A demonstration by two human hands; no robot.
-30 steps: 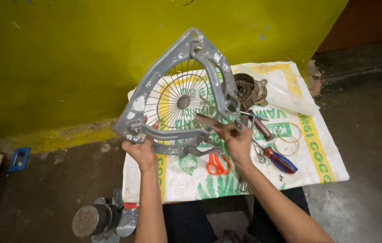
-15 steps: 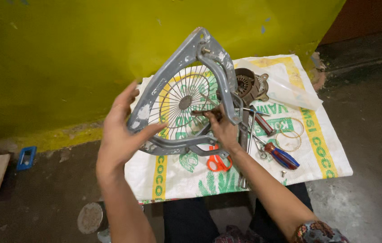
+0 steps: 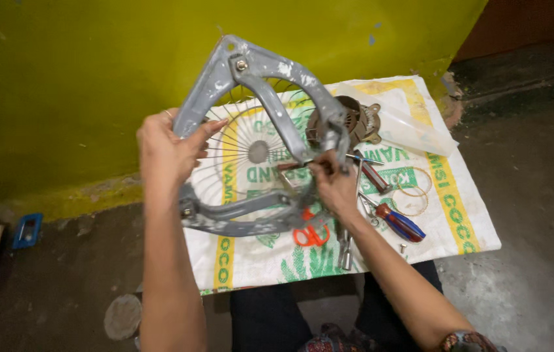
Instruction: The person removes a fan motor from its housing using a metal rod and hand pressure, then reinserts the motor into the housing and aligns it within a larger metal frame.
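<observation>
I hold a grey triangular metal fan frame with a round wire guard inside it, tilted up above a white woven sack spread on the floor. My left hand grips the frame's left bar. Fingers of my right hand are closed on the frame's right corner, where a small tool tip shows. A brown fan motor lies on the sack just behind that corner.
On the sack lie a red-and-blue screwdriver, orange-handled scissors, metal tools, thin wire rings and a clear plastic piece. A yellow wall rises behind. A small blue object sits on the grey floor at left.
My left hand went from the frame's lower left corner up to its left bar. The frame has turned more upright and nearer. My right hand stays at the right corner.
</observation>
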